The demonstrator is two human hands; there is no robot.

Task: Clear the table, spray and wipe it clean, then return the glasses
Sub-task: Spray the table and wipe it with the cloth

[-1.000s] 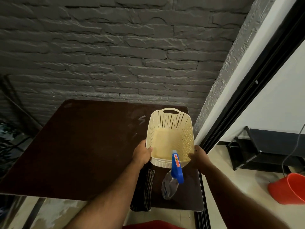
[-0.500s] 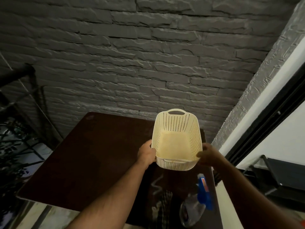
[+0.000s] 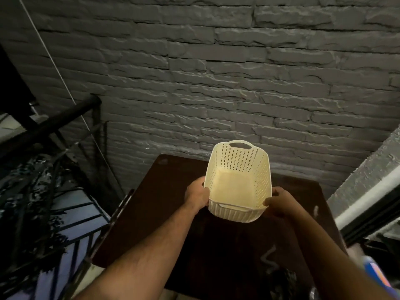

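Observation:
A cream perforated plastic basket [image 3: 238, 169] is held up over the dark brown table [image 3: 173, 213], tilted so its empty inside faces me. My left hand [image 3: 197, 197] grips its left rim and my right hand [image 3: 281, 203] grips its right rim. The blue head of a spray bottle [image 3: 376, 276] shows at the lower right edge, partly hidden by my right arm. A dark checked cloth [image 3: 283, 280] lies on the table's near right part. No glasses are in view.
A grey stone-brick wall [image 3: 216, 83] stands behind the table. A black metal railing [image 3: 49, 124] and stairs with plants lie to the left. A black-framed doorway [image 3: 368, 202] is on the right. White smears [image 3: 268, 258] mark the tabletop.
Both hands have lifted the basket off the table and carried it left and up. The view swung left, so the spray bottle and cloth slid to the lower right edge.

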